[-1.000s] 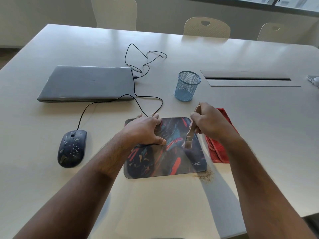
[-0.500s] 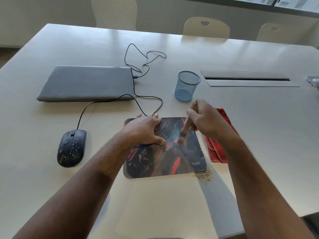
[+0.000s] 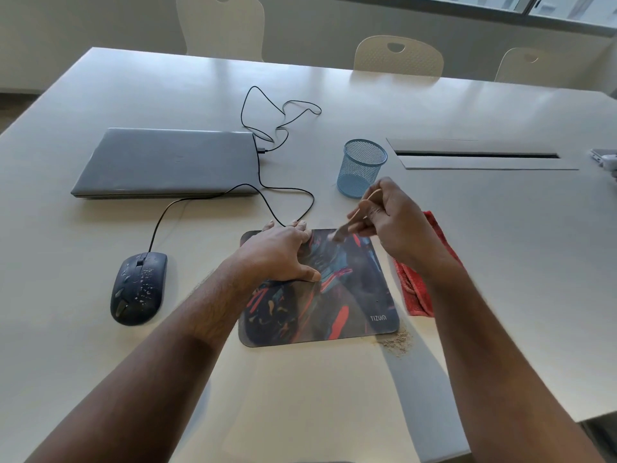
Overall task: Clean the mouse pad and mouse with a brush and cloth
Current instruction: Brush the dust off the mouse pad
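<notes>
A dark mouse pad [image 3: 354,295] with red and blue patterns lies on the white table. My left hand [image 3: 277,255] presses flat on its far left part, fingers spread. My right hand [image 3: 390,222] grips a small wooden-handled brush [image 3: 344,230], blurred, with its bristles at the pad's far edge. A black wired mouse [image 3: 138,289], speckled with pale crumbs, sits to the left of the pad. A red cloth [image 3: 417,289] lies right of the pad, partly hidden under my right forearm. A small heap of sandy dust [image 3: 397,340] rests off the pad's near right corner.
A shut grey laptop [image 3: 167,162] lies at the back left, with the mouse's black cable [image 3: 283,128] looping beside it. A blue mesh pen cup [image 3: 362,168] stands just beyond my right hand. A cable slot [image 3: 477,157] is set in the table [image 3: 500,245]. Chairs stand behind.
My right hand has carried the brush from the pad's middle right up and leftward to its far edge. My left hand stays pressed on the pad.
</notes>
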The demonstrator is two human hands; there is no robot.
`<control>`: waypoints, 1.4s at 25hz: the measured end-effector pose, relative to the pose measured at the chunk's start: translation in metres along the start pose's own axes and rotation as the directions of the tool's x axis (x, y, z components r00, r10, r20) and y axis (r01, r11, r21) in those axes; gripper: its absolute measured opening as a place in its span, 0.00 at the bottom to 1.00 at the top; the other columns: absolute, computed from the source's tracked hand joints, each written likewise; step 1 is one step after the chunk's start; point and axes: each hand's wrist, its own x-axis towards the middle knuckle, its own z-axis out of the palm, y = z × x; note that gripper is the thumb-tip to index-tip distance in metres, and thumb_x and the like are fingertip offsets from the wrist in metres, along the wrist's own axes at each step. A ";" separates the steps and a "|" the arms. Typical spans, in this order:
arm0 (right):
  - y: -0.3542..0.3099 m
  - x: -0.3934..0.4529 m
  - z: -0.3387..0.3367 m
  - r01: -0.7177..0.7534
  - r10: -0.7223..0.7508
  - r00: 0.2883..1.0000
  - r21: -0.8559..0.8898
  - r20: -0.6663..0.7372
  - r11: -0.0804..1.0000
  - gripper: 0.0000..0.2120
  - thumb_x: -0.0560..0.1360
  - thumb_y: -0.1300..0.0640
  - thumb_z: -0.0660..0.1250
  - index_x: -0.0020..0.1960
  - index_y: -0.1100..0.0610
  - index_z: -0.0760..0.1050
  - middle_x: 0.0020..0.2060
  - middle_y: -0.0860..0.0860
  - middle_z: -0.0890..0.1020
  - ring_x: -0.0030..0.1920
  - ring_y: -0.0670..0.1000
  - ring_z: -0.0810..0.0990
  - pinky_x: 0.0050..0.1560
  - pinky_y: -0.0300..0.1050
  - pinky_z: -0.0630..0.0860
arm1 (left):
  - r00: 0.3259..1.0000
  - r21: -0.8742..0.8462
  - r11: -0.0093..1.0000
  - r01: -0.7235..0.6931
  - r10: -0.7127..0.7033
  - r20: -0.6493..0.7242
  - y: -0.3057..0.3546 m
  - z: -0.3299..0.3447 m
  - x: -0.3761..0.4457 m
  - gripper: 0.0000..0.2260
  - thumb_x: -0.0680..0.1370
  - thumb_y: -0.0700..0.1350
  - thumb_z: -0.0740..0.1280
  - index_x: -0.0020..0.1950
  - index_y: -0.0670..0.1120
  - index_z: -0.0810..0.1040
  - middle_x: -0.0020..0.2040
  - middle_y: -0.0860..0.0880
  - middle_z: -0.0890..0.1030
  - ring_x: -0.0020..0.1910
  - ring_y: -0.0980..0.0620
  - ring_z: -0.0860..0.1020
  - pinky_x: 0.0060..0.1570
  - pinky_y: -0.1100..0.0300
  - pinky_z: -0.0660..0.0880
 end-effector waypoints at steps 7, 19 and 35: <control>0.005 -0.003 0.016 -0.065 0.073 0.994 -0.097 0.083 0.993 0.04 0.84 0.62 0.61 0.50 0.58 0.68 0.37 0.58 0.88 0.31 0.56 0.86 0.33 0.48 0.82 | 1.000 0.009 1.000 -0.003 0.003 -0.008 0.002 -0.001 -0.001 0.43 0.68 0.70 0.69 0.76 0.48 0.67 0.78 0.51 0.64 0.75 0.49 0.64 0.76 0.46 0.54; -0.005 -0.004 0.027 -0.054 0.073 0.996 -0.278 0.058 0.959 0.06 0.77 0.49 0.61 0.45 0.51 0.69 0.32 0.54 0.86 0.33 0.52 0.86 0.48 0.63 0.84 | 1.000 0.031 1.000 -0.008 0.008 0.003 0.004 -0.003 -0.003 0.43 0.71 0.69 0.68 0.79 0.47 0.62 0.81 0.50 0.58 0.78 0.51 0.58 0.76 0.46 0.51; -0.009 -0.025 0.025 0.001 -0.002 1.000 -0.127 -0.013 0.992 0.04 0.84 0.60 0.63 0.52 0.59 0.70 0.43 0.59 0.87 0.42 0.58 0.88 0.53 0.63 0.84 | 0.999 -0.049 0.998 0.046 -0.045 0.008 0.011 -0.008 -0.008 0.25 0.83 0.49 0.56 0.81 0.50 0.58 0.82 0.53 0.53 0.80 0.56 0.49 0.77 0.51 0.43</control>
